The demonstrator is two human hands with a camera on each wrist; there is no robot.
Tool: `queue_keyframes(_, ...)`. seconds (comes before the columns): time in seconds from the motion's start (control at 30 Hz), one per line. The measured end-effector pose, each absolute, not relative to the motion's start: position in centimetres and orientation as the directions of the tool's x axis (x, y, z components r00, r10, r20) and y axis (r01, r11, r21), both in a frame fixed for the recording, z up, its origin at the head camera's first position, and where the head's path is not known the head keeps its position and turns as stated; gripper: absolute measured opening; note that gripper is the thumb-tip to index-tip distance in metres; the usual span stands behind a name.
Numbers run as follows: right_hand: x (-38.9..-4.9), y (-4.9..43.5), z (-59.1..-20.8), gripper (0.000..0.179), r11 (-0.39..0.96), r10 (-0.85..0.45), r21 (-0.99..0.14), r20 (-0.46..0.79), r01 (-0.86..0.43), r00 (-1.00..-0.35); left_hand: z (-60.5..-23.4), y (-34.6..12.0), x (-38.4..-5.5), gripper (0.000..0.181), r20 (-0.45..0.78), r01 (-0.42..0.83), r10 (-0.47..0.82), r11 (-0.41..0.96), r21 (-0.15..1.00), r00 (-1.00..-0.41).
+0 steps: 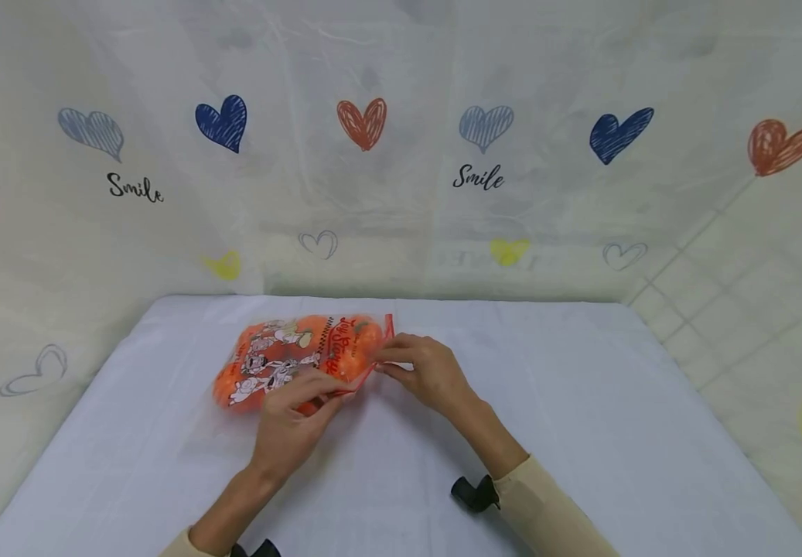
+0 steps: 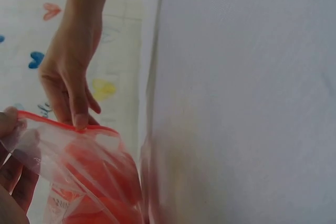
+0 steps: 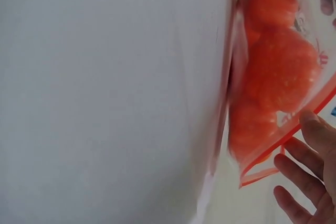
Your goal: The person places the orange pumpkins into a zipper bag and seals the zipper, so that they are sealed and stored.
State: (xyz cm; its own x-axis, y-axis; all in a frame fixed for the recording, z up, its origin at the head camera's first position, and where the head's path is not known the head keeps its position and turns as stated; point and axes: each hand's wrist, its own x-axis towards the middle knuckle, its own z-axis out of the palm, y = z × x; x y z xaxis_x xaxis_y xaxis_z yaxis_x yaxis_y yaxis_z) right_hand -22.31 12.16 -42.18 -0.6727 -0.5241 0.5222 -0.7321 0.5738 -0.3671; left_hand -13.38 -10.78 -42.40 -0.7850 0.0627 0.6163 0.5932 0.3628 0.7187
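A clear zip bag point(image 1: 271, 356) with red print and cartoon figures lies on the white-covered table, filled with several round orange things point(image 3: 283, 72). Along its right end runs a red zip strip point(image 1: 390, 325). Near the strip's front end, my left hand point(image 1: 288, 433) pinches the bag's edge between thumb and fingers. Farther along, my right hand point(image 1: 435, 375) pinches the same strip; in the right wrist view its thumb lies on the red edge, other fingers spread below. A loop of the mouth gapes at the strip's near end in that view.
The white tablecloth point(image 1: 581, 418) stretches out to the right of the bag. Behind the table hangs a pale curtain point(image 1: 414, 193) printed with hearts. A black wrist camera mount point(image 1: 473, 493) sits at the right sleeve.
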Motion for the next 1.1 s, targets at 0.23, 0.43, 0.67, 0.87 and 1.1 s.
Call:
queue_keyframes(0.23, -22.6, 12.2, -42.2, 0.021, 0.583, -0.51, -0.369, 0.528, -0.724, -0.679, -42.2, -10.9, -13.0, 0.016, 0.58, 0.554, 0.056, 0.384, 0.739, -0.813)
queue_keyframes(0.43, -22.8, 12.1, -42.3, 0.025, 0.603, -0.497, -0.379, 0.51, -0.702, -0.702, -42.0, -10.8, -12.8, 0.017, 0.577, 0.545, 0.038, 0.381, 0.746, -0.816)
queue_keyframes(0.67, -23.1, 12.2, -42.4, 0.023, 0.637, -0.481, -0.379, 0.485, -0.671, -0.731, -41.8, -10.7, -12.7, 0.018, 0.575, 0.542, 0.024, 0.367, 0.756, -0.818)
queue_keyframes(0.87, -23.3, 12.1, -42.6, 0.024, 0.665, -0.451, -0.398, 0.46, -0.632, -0.765, -42.1, -10.8, -12.8, 0.017, 0.565, 0.535, 0.038, 0.381, 0.754, -0.824)
queue_keyframes(1.1, -23.6, 11.7, -42.5, 0.024, 0.703, -0.407, -0.398, 0.455, -0.589, -0.792, -42.2, -10.9, -12.7, 0.014, 0.539, 0.514, 0.046, 0.381, 0.769, -0.841)
